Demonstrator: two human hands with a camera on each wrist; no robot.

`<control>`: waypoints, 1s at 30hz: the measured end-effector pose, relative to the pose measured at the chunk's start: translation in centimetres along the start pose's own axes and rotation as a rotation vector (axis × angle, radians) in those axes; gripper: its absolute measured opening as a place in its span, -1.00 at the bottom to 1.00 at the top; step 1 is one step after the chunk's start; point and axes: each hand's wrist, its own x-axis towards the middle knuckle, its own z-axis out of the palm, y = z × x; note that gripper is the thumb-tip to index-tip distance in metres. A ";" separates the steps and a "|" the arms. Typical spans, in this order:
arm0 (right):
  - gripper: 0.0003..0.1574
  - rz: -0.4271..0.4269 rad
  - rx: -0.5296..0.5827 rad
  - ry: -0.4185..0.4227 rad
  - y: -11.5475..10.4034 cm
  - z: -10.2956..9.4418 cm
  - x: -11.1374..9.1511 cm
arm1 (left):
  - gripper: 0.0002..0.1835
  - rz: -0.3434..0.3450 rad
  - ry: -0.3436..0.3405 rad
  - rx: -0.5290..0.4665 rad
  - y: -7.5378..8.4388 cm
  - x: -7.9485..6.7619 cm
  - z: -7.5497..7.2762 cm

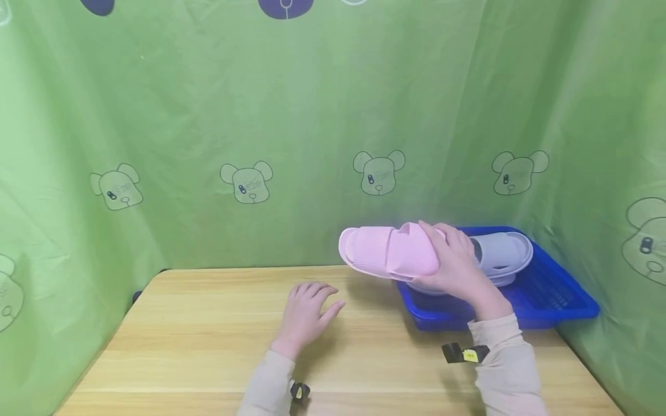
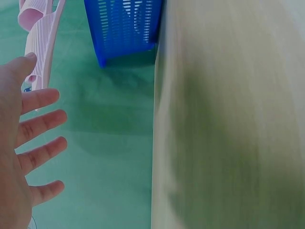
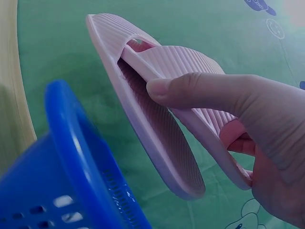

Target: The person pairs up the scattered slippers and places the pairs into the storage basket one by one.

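Observation:
My right hand (image 1: 458, 268) grips a pair of pink ribbed slippers (image 1: 385, 251), one tucked into the other, and holds them up over the left side of the blue basket (image 1: 442, 322). In the right wrist view the thumb presses on the strap of one pink slipper (image 3: 195, 62), with fingers behind it. My left hand (image 1: 304, 315) hovers over the table to the left, its fingers spread and relaxed, holding nothing. Grey slippers (image 1: 504, 252) lie in the basket, partly hidden behind the right hand.
The blue basket stands at the back right of the wooden table (image 1: 208, 329), near the right curtain. A green curtain (image 1: 312, 115) printed with bear heads encloses the back and sides. Each wrist wears a black strap device.

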 end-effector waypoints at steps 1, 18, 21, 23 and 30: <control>0.51 -0.004 -0.004 0.005 0.0 -0.2 0.0 | -0.57 0.001 0.001 0.001 0.1 0.1 0.0; 0.47 -0.060 -0.018 0.020 1.4 -2.1 -0.5 | -0.51 -0.014 -0.034 -0.008 2.8 1.6 0.7; 0.46 -0.071 -0.036 0.026 1.6 -2.3 -0.5 | -0.49 -0.019 -0.045 -0.003 3.1 1.8 1.0; 0.46 -0.076 -0.044 0.030 1.7 -2.4 -0.6 | -0.49 -0.025 -0.048 0.002 3.4 1.9 1.1; 0.45 -0.055 -0.051 0.019 2.1 -3.0 -0.9 | -0.47 -0.035 -0.053 0.021 4.4 2.3 1.6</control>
